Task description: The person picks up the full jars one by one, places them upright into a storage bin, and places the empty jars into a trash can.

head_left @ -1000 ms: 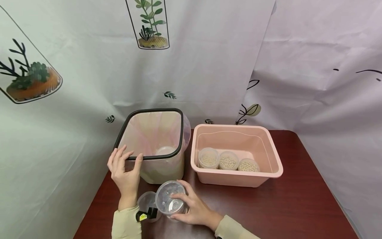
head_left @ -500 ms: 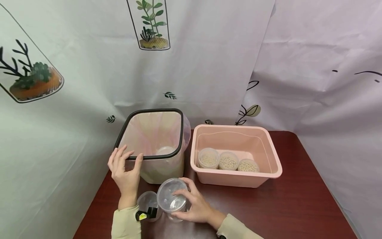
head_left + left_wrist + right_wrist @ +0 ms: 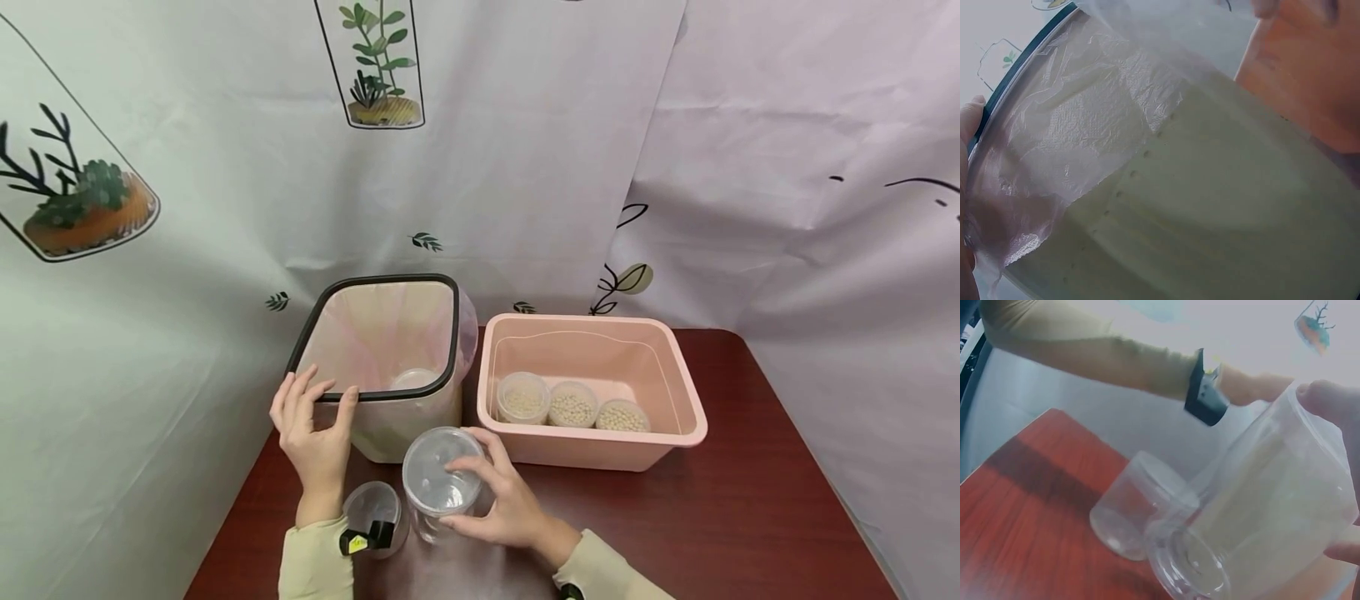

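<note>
My left hand [image 3: 322,398] holds the near left corner of a bin [image 3: 390,429] with a black rim and a clear bag liner. The thumb lies on the front rim and the fingers go round the side. The left wrist view is filled by the bin's wall and liner [image 3: 1179,206], with my thumb [image 3: 969,125] at the left edge. My right hand [image 3: 468,493] grips an empty clear plastic jar [image 3: 441,477], tilted, just in front of the bin. The same jar [image 3: 1266,512] fills the right wrist view.
A second empty clear jar [image 3: 372,507] sits on the dark red table [image 3: 750,517] by my left wrist; this second jar [image 3: 1138,512] also shows close up. A pink basin [image 3: 592,454] to the right holds three jars of pale beads. Another clear jar [image 3: 415,379] lies in the bin.
My right hand has raised the clear jar and carried it a little right and toward the bin. The left hand has stayed on the rim.
</note>
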Demonstrator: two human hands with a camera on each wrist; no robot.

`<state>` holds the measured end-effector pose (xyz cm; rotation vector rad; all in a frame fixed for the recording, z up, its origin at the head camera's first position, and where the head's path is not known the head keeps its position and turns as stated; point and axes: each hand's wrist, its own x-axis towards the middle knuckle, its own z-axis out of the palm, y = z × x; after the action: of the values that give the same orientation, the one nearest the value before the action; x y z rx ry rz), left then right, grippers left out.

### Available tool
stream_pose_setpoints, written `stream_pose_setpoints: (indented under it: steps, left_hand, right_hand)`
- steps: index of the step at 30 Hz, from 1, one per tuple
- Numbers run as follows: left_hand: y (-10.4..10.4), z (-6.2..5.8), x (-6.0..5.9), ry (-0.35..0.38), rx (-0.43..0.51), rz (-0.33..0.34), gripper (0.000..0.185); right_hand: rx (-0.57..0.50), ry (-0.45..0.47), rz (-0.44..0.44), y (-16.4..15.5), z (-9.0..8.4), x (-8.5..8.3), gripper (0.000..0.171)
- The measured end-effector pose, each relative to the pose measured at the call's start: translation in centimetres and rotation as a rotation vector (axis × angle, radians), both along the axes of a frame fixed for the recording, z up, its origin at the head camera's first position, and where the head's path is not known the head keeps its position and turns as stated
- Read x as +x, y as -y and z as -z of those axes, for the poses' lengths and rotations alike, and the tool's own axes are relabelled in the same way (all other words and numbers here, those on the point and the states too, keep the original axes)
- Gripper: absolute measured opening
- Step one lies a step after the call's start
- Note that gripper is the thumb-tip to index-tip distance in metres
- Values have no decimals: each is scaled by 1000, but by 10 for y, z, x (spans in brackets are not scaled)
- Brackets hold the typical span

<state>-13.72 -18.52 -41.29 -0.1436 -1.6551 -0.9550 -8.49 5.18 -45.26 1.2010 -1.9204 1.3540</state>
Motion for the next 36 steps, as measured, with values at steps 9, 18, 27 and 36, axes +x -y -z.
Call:
stream_pose_setpoints:
  steps: [9, 18, 27, 36]
  left_hand:
    - [4, 6, -4, 9, -9, -3, 35]
    - [10, 13, -6, 26, -16, -2, 34]
    - [11, 13, -5, 20, -15, -5, 36]
    - [13, 14, -5, 16, -23, 2, 36]
  right_hand:
    - [-93, -43, -37, -7, -36, 3, 54]
    - [-172, -28, -88, -18, -65, 4, 48]
    - [-343, -66, -201, -20, -84, 2, 52]
    - [-453, -150, -215, -20, -97, -11, 56]
